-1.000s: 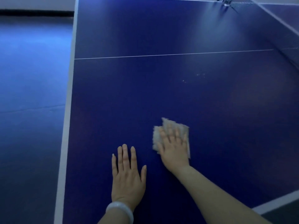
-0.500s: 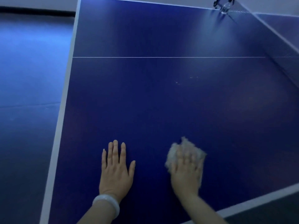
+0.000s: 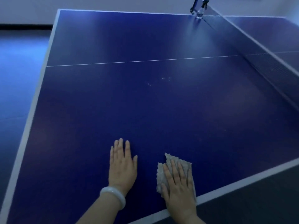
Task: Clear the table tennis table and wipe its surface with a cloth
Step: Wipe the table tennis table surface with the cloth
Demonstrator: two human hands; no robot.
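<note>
Right hand (image 3: 178, 189): flat, palm down, fingers spread, pressing on the cloth (image 3: 175, 174); nothing is clenched and the hand lies on the cloth rather than gripping it. The heel of this hand sits over the white edge line (image 3: 242, 180) at the near side of the bench (image 3: 145, 110).

Cloth: grey, textured, crumpled, lying on the bench surface under the right hand, its near end touching the near edge line. One corner points away from the person, beyond the fingertips.

Left hand (image 3: 122, 165): released, holding nothing, flat on the bare surface with fingers together and thumb out. It lies just beside the cloth, on the cloth's left, apart from it. A pale bangle (image 3: 113, 198) circles the left wrist.

Bench surface: dark blue with white border lines. Beyond the cloth, toward the middle of the surface, a small scatter of pale specks (image 3: 159, 80) shows. Farther than the specks, a thin white centre line (image 3: 137, 61) runs across the surface.

The net (image 3: 265, 62) stands well beyond the cloth and to its right, crossing the bench from the far corner toward the right margin of the view. At the far end of the net, a black clamp (image 3: 196, 5) holds it at the bench edge, and a small clear object (image 3: 199, 13) stands beside that clamp; it is too small to identify.

Left of the bench lies blue floor (image 3: 17, 78).
</note>
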